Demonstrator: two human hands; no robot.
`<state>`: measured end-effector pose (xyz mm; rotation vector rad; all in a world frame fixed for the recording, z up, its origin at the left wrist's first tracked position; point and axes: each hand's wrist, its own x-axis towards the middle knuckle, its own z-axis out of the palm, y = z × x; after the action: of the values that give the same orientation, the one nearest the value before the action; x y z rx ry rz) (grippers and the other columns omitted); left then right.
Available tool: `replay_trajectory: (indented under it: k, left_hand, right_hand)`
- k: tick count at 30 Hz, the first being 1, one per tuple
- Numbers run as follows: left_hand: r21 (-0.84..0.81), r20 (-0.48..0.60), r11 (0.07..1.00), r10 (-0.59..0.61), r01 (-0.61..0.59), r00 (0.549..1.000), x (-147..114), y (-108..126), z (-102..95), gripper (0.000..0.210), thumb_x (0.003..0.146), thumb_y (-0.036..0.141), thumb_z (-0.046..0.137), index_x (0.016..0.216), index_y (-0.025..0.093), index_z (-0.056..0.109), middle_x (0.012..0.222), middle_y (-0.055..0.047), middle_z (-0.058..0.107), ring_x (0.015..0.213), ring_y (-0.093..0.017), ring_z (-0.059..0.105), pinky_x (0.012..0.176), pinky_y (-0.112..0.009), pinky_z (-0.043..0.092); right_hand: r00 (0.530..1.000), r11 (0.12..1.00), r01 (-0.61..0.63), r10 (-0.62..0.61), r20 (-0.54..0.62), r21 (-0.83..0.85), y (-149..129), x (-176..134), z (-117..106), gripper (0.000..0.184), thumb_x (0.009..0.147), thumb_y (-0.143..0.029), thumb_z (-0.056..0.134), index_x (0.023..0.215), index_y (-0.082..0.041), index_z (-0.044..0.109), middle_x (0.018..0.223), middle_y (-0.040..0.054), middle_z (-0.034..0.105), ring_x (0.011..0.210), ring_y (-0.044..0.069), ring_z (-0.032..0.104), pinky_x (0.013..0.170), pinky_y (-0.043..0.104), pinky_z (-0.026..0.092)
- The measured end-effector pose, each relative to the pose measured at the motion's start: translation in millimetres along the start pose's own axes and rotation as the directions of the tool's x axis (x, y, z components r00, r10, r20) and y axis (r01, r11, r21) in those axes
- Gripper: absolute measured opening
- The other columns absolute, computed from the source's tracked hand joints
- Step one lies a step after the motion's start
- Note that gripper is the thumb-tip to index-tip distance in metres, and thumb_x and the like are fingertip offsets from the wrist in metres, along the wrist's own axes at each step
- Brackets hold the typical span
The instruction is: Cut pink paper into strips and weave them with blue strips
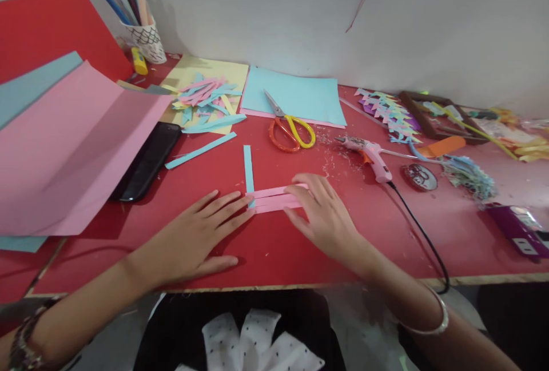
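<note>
Several pink paper strips (270,207) lie side by side in front of me, their left ends meeting a light blue paper strip (248,166) that points away from me. My left hand (201,234) is spread flat on the table, its fingertips touching the joint of the blue and pink strips. Over the right ends of the pink strips rests my right hand (321,216), thumb and fingers apart and curved, with the strip ends partly hidden beneath it. Beyond the strips lie scissors (285,125) with one red and one yellow handle, blades closed.
A pink glue gun (366,154) with a black cord lies to the right. Cut strips (210,96) are heaped on yellow paper at the back; blue sheets (300,94) lie beside them. On the left, large pink paper (86,148) overhangs a black phone (148,162). A purple stapler-like object (517,228) sits far right.
</note>
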<state>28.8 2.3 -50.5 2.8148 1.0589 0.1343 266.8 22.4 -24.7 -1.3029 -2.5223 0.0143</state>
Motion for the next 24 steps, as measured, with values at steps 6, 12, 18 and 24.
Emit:
replay_trajectory:
  k: [6,12,18,24]
  left_hand:
    - [0.058,-0.130,0.985,-0.155,0.164,0.979,0,21,13.8,0.060,0.082,0.057,0.035,0.133,0.025,0.035,0.137,-0.005,0.040,0.126,-0.028,0.032,0.102,-0.046,0.026]
    - [0.086,-0.127,0.987,-0.128,0.140,0.984,1,20,12.7,0.059,0.082,0.054,0.038,0.132,0.023,0.037,0.138,-0.005,0.039,0.124,-0.029,0.035,0.099,-0.048,0.030]
    - [0.053,-0.127,0.984,-0.159,0.167,0.979,1,21,12.3,0.059,0.082,0.053,0.038,0.133,0.025,0.035,0.138,-0.005,0.039,0.125,-0.028,0.034,0.100,-0.047,0.028]
    - [0.057,-0.127,0.989,-0.132,0.140,0.983,1,20,11.5,0.060,0.082,0.055,0.035,0.133,0.023,0.035,0.138,-0.005,0.039,0.124,-0.029,0.035,0.099,-0.048,0.030]
  right_hand:
    - [0.993,0.998,-0.054,0.056,0.107,-0.019,-1,-12,10,0.024,0.084,-0.020,0.043,0.104,-0.018,0.057,0.104,0.0103,0.059,0.095,0.022,0.054,0.081,0.038,0.044]
    - [0.981,0.996,-0.091,0.086,0.174,0.020,5,-5,5,0.024,0.082,-0.023,0.050,0.105,-0.018,0.058,0.107,0.0099,0.059,0.099,0.023,0.053,0.082,0.038,0.042]
    - [0.972,0.992,-0.128,0.128,0.198,-0.013,5,2,4,0.018,0.082,-0.024,0.050,0.097,-0.017,0.058,0.098,0.0074,0.062,0.089,0.021,0.055,0.074,0.034,0.035]
    - [0.974,0.994,-0.042,0.064,0.215,-0.103,2,15,6,0.014,0.081,-0.014,0.045,0.078,-0.016,0.058,0.088,0.0070,0.062,0.085,0.020,0.053,0.077,0.034,0.028]
